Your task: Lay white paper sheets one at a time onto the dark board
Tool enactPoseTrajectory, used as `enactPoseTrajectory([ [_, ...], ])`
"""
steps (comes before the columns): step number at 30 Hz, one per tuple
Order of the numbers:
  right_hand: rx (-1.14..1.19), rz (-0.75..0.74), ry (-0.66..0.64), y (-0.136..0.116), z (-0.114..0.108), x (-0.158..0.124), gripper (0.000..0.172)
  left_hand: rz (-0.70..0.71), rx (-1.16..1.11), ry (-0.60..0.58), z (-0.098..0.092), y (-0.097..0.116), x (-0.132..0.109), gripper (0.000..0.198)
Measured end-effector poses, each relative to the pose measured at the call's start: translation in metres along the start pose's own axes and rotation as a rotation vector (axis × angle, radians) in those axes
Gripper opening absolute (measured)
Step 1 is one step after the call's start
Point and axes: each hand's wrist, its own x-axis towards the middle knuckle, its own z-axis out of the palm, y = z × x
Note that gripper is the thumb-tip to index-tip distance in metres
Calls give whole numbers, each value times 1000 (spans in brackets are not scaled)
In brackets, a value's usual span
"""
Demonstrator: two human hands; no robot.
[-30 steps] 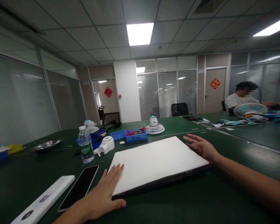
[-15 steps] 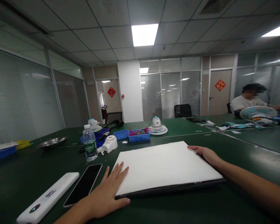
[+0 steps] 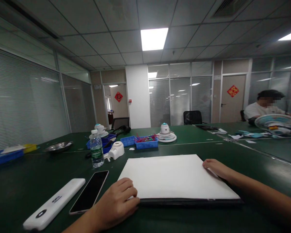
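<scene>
A white sheet [image 3: 169, 178] lies on a thin black board [image 3: 191, 202] on the green table in front of me. My left hand [image 3: 121, 197] is at the board's near left corner, its fingers curled and closed on that edge. At the right side, my right hand [image 3: 215, 167] has its fingers together along the edge of the board. Left of my left hand lie a dark-screened phone [image 3: 89, 192] and a long white device [image 3: 54, 204].
Beyond the board stand a water bottle [image 3: 96, 150], a white plastic housing [image 3: 116, 149], a blue tray of red wires [image 3: 146, 144] and a white fan part [image 3: 165, 133]. A metal bowl [image 3: 59, 147] sits at left. A person [image 3: 262, 106] sits at far right behind a fan guard [image 3: 275, 122].
My left hand has gone from spread flat to curled at the corner. The board has turned slightly and shifted right, nearer to me. My right hand has moved right with it.
</scene>
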Motion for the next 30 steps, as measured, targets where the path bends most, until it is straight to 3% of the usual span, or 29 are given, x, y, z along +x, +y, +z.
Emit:
enactPoseTrajectory([
  [7, -175, -74, -69, -5, -2, -6, 28, -58, 20, 119, 3, 2, 2, 14],
  [18, -521, -122, -42, -17, -3, -31, 45, -61, 73, 148, -1, 5, 5, 20],
  [23, -676, -146, -8, -17, 1, -38, 54, -13, 96, 195, 7, 7, 6, 19],
  [30, -726, -166, -82, -29, -6, -56, 59, -26, 78, 197, 13, 5, 5, 17],
])
